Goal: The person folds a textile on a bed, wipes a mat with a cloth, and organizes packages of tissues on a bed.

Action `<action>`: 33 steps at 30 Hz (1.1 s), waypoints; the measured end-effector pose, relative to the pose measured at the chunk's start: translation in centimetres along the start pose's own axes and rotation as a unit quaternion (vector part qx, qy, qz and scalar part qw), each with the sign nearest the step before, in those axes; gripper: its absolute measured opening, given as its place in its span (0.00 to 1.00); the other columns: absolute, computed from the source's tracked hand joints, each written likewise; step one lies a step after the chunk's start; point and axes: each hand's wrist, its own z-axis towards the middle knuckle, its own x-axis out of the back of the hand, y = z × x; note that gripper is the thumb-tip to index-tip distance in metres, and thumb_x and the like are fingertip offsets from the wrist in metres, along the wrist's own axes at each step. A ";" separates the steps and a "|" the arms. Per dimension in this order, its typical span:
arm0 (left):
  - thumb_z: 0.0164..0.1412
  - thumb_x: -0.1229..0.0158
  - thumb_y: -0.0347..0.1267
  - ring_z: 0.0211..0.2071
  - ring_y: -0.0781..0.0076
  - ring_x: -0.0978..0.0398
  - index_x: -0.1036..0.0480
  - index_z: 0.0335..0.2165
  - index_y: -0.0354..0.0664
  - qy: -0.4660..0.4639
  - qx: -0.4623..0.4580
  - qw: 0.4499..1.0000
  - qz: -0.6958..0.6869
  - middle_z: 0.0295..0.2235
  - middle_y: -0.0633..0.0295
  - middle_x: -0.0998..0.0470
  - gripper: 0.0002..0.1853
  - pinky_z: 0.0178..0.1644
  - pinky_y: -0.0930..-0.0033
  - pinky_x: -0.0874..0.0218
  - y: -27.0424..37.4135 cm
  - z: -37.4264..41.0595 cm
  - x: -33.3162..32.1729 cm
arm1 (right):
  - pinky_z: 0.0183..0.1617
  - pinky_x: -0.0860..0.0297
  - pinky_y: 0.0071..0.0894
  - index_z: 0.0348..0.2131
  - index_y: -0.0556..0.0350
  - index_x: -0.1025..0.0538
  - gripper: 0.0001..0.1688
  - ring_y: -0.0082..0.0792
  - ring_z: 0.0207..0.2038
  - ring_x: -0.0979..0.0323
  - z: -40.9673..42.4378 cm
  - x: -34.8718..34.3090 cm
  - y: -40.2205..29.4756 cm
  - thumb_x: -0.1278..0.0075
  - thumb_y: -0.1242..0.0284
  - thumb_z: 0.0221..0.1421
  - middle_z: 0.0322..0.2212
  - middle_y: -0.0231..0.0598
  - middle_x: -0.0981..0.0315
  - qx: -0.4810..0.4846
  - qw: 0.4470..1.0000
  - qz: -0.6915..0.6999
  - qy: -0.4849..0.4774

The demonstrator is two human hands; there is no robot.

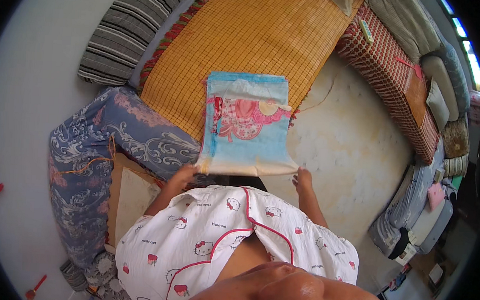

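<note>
A folded light-blue cloth with pink and red printed patterns [248,150] lies partly on a yellow woven mat [247,35], its near edge stretched between both hands. My left hand [187,175] grips the near left corner. At the near right corner, my right hand [303,178] pinches the cloth. The cloth's far end rests flat on the mat in several layers, with a whitish piece showing near its top. Its near edge is cream-coloured and hangs just in front of my body.
A blue patterned cover [154,140] drapes the seat at left, beside a striped grey cushion [119,35]. At right stands a seat with a red-and-white woven cover [387,72], holding a remote control [366,31] and cushions [437,104]. Pale floor [348,127] lies between.
</note>
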 end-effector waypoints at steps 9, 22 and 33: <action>0.45 0.38 0.48 0.50 0.58 0.38 0.38 0.50 0.33 0.209 -0.160 0.965 -0.023 0.51 0.45 0.37 0.39 0.51 0.60 0.47 25.1 8.0 -1.3 | 0.19 0.40 0.30 0.27 0.62 0.32 0.12 0.30 0.14 0.41 10.5 -10.5 -23.0 0.51 0.69 0.51 0.17 0.38 0.36 0.198 0.949 0.209 -0.129; 0.36 0.31 0.42 0.42 0.62 0.29 0.34 0.44 0.35 0.253 -0.238 0.928 0.131 0.39 0.52 0.27 0.36 0.44 0.65 0.37 10.4 23.7 -1.5 | 0.42 0.32 0.36 0.47 0.64 0.37 0.34 0.39 0.40 0.32 20.5 -16.1 -3.7 0.42 0.69 0.41 0.39 0.45 0.31 0.291 0.941 -0.130 -0.114; 0.49 0.44 0.36 0.31 0.72 0.26 0.29 0.39 0.39 -0.016 -0.072 0.997 0.000 0.33 0.59 0.24 0.18 0.35 0.68 0.32 6.4 10.6 7.1 | 0.39 0.29 0.36 0.44 0.64 0.33 0.24 0.40 0.34 0.27 -2.2 -12.1 -9.0 0.51 0.69 0.48 0.36 0.47 0.28 0.013 0.938 -0.143 -0.316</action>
